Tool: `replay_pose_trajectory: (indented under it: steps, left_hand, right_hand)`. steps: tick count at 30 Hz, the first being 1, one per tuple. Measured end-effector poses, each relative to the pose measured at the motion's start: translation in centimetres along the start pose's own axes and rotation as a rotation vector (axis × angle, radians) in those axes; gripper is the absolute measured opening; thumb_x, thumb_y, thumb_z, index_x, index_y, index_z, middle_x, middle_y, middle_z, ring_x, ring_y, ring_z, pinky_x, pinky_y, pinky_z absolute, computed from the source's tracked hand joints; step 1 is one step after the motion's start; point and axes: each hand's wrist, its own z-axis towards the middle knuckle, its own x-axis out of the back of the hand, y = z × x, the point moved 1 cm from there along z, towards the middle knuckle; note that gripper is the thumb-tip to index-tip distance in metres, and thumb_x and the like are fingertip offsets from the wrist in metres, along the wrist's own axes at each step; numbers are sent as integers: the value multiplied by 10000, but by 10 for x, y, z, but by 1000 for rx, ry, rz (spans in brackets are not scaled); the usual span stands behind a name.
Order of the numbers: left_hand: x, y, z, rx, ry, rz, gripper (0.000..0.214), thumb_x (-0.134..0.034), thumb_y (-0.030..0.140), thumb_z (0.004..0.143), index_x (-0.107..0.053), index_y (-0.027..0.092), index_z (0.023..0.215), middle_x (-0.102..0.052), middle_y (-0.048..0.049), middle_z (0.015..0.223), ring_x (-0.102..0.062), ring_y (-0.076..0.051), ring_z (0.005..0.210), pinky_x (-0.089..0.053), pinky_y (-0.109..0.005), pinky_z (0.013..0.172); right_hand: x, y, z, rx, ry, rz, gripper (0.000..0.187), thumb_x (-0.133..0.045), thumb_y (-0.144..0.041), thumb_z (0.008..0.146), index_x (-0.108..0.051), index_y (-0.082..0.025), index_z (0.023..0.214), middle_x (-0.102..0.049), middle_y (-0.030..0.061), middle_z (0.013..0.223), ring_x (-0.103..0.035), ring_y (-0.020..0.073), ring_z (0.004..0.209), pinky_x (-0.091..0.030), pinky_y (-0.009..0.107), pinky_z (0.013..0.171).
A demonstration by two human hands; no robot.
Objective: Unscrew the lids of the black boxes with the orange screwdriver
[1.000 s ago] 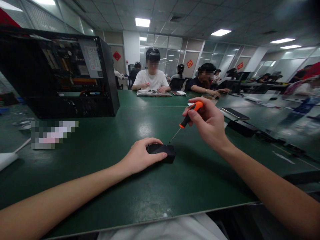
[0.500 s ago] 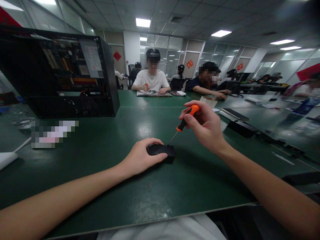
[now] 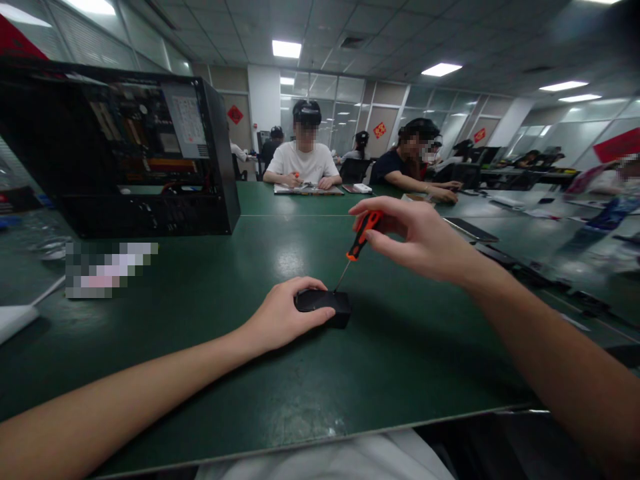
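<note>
While both forearms run in from the near corners of the green table (image 3: 300,387), the person's left hand (image 3: 283,312) curls around the left part of a black block (image 3: 323,299), which lies flat on the tabletop, and pins it there, thumb on the near side and fingers over the far side. Above and to the right of the block, the right hand (image 3: 415,233) holds an orange-and-black screwdriver (image 3: 363,239) by its handle, shaft slanting down to the block's far upper edge. The step in hand looks like working a fastener there; the next move probably calls for a steady block and a shaft kept in line as the handle turns. Whether the tip sits in a screw head is too small to tell; the left fingertips are hidden behind the block, and the handle's top is partly covered by the right hand. Beyond the block to the left stands an open computer case (image 3: 223,153), its interior dark and hard to read. Farthest from the block, a co-worker in a white shirt (image 3: 303,160) sits with face blurred.
</note>
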Motion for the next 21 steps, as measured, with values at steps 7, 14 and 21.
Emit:
replay_pose_trajectory:
  steps: [7, 14, 21]
  left_hand:
    - [1, 1, 1, 25, 0, 12, 343, -749, 370, 810, -709, 200, 1105, -733, -39, 1109, -664, -248, 1002, -481, -352, 909]
    - [5, -1, 1, 7, -30, 0, 343, -749, 390, 815, -703, 209, 1102, -730, -29, 1095, -662, -244, 1010, -481, -341, 903]
    - [4, 1, 0, 2, -28, 14, 337, -743, 391, 815, -699, 207, 1094, -732, -33, 1089, -666, -245, 995, -485, -341, 897]
  right_hand:
    - [6, -31, 29, 139, -321, -193, 185, -594, -282, 897, -723, -153, 929, -732, 52, 841, -650, 155, 731, -468, 266, 675]
    - [16, -37, 36, 186, -510, -296, 252, -660, -288, 848, -711, -218, 1084, -739, 39, 995, -674, 177, 819, -485, 269, 680]
    - [13, -39, 37, 240, -499, -334, 297, -645, -206, 834, -699, -216, 1126, -724, 48, 1083, -669, 193, 924, -492, 284, 754]
